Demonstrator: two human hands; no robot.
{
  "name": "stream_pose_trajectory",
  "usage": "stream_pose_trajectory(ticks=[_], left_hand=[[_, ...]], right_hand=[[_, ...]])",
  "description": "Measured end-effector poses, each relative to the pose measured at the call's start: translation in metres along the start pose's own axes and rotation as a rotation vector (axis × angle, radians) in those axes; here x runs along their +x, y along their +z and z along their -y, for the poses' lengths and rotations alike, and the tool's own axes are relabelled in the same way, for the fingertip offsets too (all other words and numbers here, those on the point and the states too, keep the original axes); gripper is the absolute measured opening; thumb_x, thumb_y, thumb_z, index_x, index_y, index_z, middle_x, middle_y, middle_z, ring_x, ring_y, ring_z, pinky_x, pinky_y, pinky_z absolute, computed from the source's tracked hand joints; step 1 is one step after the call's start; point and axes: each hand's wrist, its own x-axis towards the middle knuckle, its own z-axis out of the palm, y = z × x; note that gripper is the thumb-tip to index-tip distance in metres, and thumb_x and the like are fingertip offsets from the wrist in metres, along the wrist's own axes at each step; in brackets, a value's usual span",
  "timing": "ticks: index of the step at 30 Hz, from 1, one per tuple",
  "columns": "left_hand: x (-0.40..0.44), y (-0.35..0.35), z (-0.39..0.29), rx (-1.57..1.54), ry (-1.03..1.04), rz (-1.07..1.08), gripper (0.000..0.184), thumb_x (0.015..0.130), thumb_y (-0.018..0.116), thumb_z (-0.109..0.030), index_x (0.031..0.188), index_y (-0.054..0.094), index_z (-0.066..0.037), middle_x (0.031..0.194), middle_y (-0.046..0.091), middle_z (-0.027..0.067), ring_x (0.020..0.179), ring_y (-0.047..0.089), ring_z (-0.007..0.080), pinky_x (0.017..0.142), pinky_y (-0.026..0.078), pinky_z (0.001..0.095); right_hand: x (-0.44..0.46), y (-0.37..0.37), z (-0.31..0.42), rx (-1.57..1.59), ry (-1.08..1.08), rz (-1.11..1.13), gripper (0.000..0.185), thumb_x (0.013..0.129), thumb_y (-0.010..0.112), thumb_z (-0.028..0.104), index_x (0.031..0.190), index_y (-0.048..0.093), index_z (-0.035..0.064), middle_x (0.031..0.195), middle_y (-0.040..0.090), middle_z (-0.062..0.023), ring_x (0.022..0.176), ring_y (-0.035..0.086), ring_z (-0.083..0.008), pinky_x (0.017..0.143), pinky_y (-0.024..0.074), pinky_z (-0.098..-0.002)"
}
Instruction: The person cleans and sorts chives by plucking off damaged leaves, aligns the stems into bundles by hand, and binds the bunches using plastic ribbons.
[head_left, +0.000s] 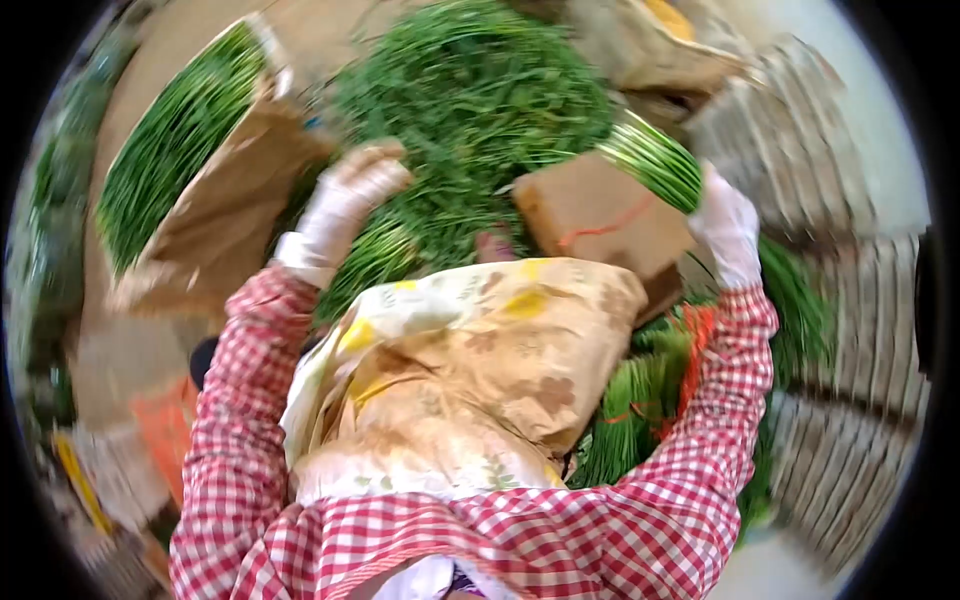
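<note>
Green heap of stalks (pixel 465 85), between the gloved left hand (pixel 357 192) and right hand (pixel 728 228).
The right hand is at the near end of a bundle (pixel 660 165), set against a brown box (pixel 600 205) that probably props it within reach; its fingertips are hidden, so I cannot tell how tightly they close. The left hand's fingers look loosely bent beside the heap, with nothing visible in them, though blur leaves their grip uncertain. A patterned apron (pixel 480 390) covers the lap, likely against dirt. Around them are 1 paper-wrapped bunch (pixel 185 150) at left, banded greens (pixel 625 410) by the right forearm, and grey stacks (pixel 785 145) limiting room at right; the box stands between lap and bundle.
</note>
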Motion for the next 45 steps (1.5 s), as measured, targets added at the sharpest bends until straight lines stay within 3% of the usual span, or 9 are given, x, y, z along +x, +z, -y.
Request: stream_pose_trajectory(ticks=[4,6,10,14,18,21,24,29,45], left_hand=[[-0.069,-0.024,0.149,0.487,-0.557,0.089,0.041,0.086,0.062,-0.025,0.118,0.054,-0.001,0.110,0.060,0.0084,0.098,0.056,0.0154,0.089,0.044,0.0281],[-0.108,-0.014,0.184,0.535,-0.453,0.302,0.038,0.087,0.058,-0.026,0.119,0.054,-0.004,0.113,0.059,0.0110,0.107,0.054,0.0211,0.095,0.040,0.0347],[-0.153,0.009,0.186,1.087,-0.086,0.563,0.036,0.089,0.050,-0.027,0.121,0.052,-0.013,0.117,0.056,0.0137,0.118,0.047,0.0299,0.101,0.029,0.0528],[-0.151,0.017,0.192,1.045,-0.153,0.564,0.031,0.088,0.049,-0.030,0.118,0.051,-0.021,0.118,0.055,0.0121,0.121,0.044,0.0312,0.097,0.024,0.0649],[-0.136,0.012,0.187,1.008,-0.272,0.721,0.030,0.087,0.050,-0.031,0.114,0.052,-0.019,0.114,0.058,0.0083,0.121,0.044,0.0287,0.097,0.024,0.0650],[-0.129,-0.019,0.185,0.698,-0.329,0.637,0.035,0.087,0.053,-0.035,0.115,0.057,-0.015,0.112,0.061,0.0112,0.113,0.051,0.0294,0.098,0.034,0.0507],[-0.089,-0.054,0.158,0.309,-0.660,0.257,0.037,0.088,0.057,-0.028,0.114,0.059,-0.002,0.100,0.066,0.0128,0.094,0.061,0.0239,0.087,0.046,0.0337],[-0.037,-0.113,0.251,0.638,-0.402,-0.407,0.025,0.087,0.053,-0.023,0.095,0.065,-0.003,0.092,0.065,0.0185,0.086,0.062,0.0333,0.077,0.048,0.0364],[-0.067,-0.094,0.351,0.959,-0.616,-0.454,0.028,0.092,0.044,-0.032,0.111,0.048,-0.012,0.067,0.061,0.0204,0.066,0.060,0.0383,0.060,0.046,0.0487]], right_hand=[[0.015,0.105,-0.014,-0.021,0.066,0.034,0.097,0.068,0.074,0.041,0.143,0.018,0.0125,0.116,0.057,-0.0190,0.110,0.055,-0.0297,0.091,0.0412,-0.0506],[0.007,0.212,-0.023,0.192,0.199,0.198,0.117,0.064,0.070,0.061,0.146,-0.002,0.0204,0.151,0.012,-0.0118,0.138,0.018,-0.0290,0.103,0.0171,-0.0640],[0.024,0.161,-0.020,0.154,0.244,0.480,0.121,0.062,0.073,0.058,0.146,-0.006,0.0220,0.152,0.008,-0.0121,0.138,0.016,-0.0326,0.104,0.0152,-0.0626],[0.054,0.091,0.061,-0.153,-0.076,0.236,0.082,0.072,0.072,0.041,0.137,0.033,0.0101,0.129,0.049,-0.0142,0.118,0.048,-0.0290,0.094,0.0389,-0.0493],[0.025,0.107,0.221,0.703,-0.421,0.215,0.047,0.083,0.058,0.033,0.119,0.054,0.0025,0.113,0.060,-0.0186,0.102,0.059,-0.0305,0.088,0.0453,-0.0396],[-0.008,0.194,0.315,0.758,-0.349,0.761,0.044,0.084,0.055,0.035,0.112,0.058,0.0013,0.102,0.064,-0.0174,0.092,0.062,-0.0282,0.085,0.0471,-0.0345],[-0.073,0.285,0.387,1.529,0.518,1.052,0.026,0.082,0.065,0.028,0.083,0.059,0.0034,0.073,0.057,-0.0076,0.061,0.052,-0.0176,0.059,0.0464,-0.0316],[-0.094,0.304,0.439,1.580,1.102,1.143,0.059,0.077,0.072,0.034,0.115,0.050,-0.0060,0.116,0.054,-0.0174,0.105,0.054,-0.0249,0.078,0.0477,-0.0309],[-0.130,0.347,0.456,2.032,0.931,0.906,0.092,0.070,0.077,0.043,0.139,0.028,0.0065,0.138,0.038,-0.0044,0.125,0.035,-0.0179,0.106,0.0239,-0.0326]])
